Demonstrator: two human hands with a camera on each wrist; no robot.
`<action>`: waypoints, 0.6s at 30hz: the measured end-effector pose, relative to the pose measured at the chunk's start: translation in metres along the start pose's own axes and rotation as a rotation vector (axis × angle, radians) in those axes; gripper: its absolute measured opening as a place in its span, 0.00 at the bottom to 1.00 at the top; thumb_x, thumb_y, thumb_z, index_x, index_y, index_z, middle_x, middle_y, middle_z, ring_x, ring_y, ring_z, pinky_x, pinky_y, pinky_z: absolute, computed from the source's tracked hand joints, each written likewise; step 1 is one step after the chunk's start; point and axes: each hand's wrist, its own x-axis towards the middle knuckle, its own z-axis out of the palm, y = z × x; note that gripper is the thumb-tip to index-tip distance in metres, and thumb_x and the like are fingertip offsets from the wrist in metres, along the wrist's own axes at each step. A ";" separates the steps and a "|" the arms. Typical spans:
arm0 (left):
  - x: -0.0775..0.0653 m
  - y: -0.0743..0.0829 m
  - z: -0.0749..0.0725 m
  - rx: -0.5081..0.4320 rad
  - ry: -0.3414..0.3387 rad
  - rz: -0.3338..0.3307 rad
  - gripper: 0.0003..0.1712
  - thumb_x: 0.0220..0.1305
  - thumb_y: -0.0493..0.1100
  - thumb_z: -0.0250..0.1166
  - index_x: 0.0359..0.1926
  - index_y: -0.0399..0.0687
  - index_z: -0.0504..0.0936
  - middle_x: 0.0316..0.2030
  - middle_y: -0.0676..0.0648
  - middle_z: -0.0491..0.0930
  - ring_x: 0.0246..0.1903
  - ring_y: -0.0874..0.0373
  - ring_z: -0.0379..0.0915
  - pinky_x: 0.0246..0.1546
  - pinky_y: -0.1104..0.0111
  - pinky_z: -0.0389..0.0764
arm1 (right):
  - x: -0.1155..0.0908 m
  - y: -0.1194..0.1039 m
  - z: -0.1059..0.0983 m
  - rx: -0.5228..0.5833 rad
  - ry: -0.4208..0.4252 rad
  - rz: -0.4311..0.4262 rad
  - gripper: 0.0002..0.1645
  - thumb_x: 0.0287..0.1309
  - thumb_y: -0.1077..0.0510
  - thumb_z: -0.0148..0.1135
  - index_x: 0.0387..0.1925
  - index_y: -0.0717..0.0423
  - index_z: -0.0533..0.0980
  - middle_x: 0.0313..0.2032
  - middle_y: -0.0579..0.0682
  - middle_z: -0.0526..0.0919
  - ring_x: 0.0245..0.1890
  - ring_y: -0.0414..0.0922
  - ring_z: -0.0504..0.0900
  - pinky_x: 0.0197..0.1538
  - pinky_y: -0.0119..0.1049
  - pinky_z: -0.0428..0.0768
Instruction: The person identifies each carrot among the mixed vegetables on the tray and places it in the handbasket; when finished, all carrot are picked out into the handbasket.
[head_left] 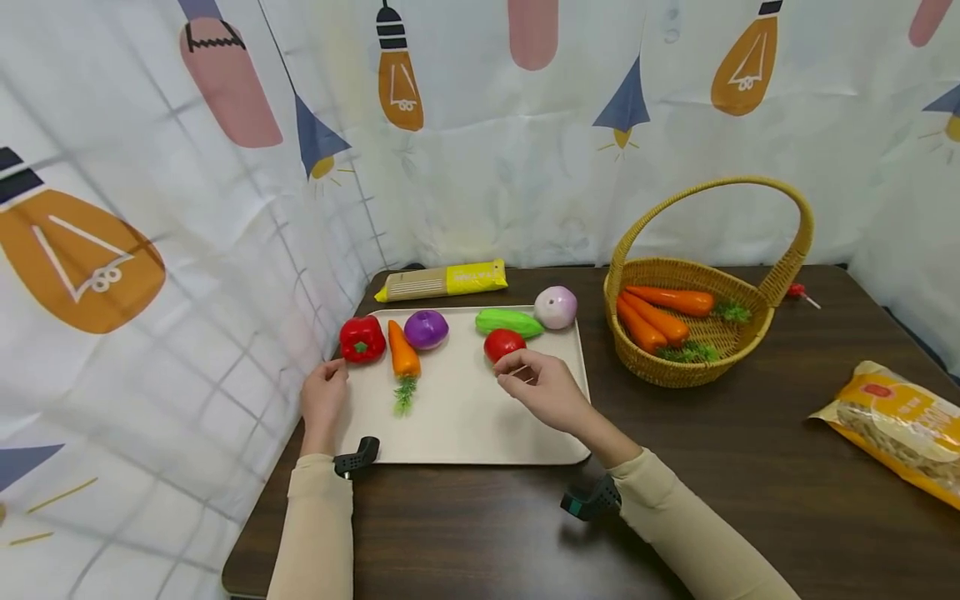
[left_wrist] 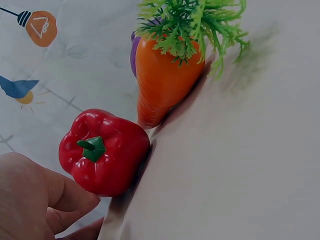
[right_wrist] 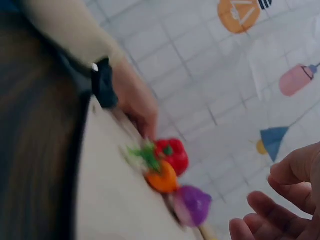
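Note:
A cream tray point(head_left: 450, 425) lies on the dark table. On it are a red bell pepper point(head_left: 362, 340), a carrot with green leaves point(head_left: 403, 354), a purple onion point(head_left: 426, 330), a green ridged vegetable point(head_left: 510, 322), a pale purple-white onion point(head_left: 556, 307) and a tomato point(head_left: 504, 344). My left hand point(head_left: 324, 397) grips the tray's left edge, fingertips close below the bell pepper point(left_wrist: 105, 152). Over the tray's right part, just in front of the tomato, is my right hand point(head_left: 543, 390). Its fingers bend loosely with nothing between them point(right_wrist: 285, 200).
A wicker basket point(head_left: 678, 372) with several carrots stands right of the tray. Behind the tray lies a yellow noodle packet point(head_left: 442, 281). A yellow pasta bag point(head_left: 900, 421) is at far right, with a small red lollipop point(head_left: 797, 290) behind the basket. Patterned curtains surround the table.

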 end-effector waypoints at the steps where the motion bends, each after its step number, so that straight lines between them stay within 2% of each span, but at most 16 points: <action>1: 0.000 0.000 0.000 -0.003 -0.002 -0.001 0.24 0.72 0.47 0.48 0.61 0.40 0.76 0.56 0.37 0.78 0.57 0.42 0.69 0.58 0.54 0.67 | 0.000 0.000 0.005 0.015 -0.013 0.011 0.09 0.61 0.59 0.64 0.43 0.54 0.82 0.40 0.50 0.85 0.36 0.45 0.82 0.40 0.38 0.80; 8: 0.001 0.001 -0.001 -0.013 -0.003 0.002 0.24 0.73 0.46 0.47 0.62 0.39 0.75 0.57 0.37 0.77 0.58 0.43 0.69 0.59 0.53 0.67 | 0.007 0.002 0.044 0.034 -0.061 0.016 0.15 0.60 0.58 0.64 0.49 0.56 0.79 0.48 0.53 0.83 0.45 0.48 0.82 0.50 0.41 0.80; 13: 0.002 -0.001 0.000 -0.003 -0.002 0.005 0.24 0.73 0.46 0.47 0.62 0.39 0.75 0.58 0.37 0.77 0.58 0.42 0.69 0.59 0.53 0.68 | 0.015 0.007 0.068 0.050 -0.044 0.053 0.20 0.59 0.57 0.65 0.52 0.58 0.78 0.51 0.57 0.81 0.51 0.56 0.79 0.53 0.46 0.78; 18: 0.003 -0.002 0.003 0.009 0.021 0.009 0.24 0.71 0.46 0.48 0.60 0.40 0.77 0.56 0.38 0.78 0.56 0.43 0.70 0.57 0.54 0.69 | 0.024 0.009 0.087 0.013 -0.013 0.078 0.22 0.57 0.56 0.66 0.54 0.57 0.77 0.52 0.55 0.81 0.52 0.57 0.77 0.53 0.47 0.76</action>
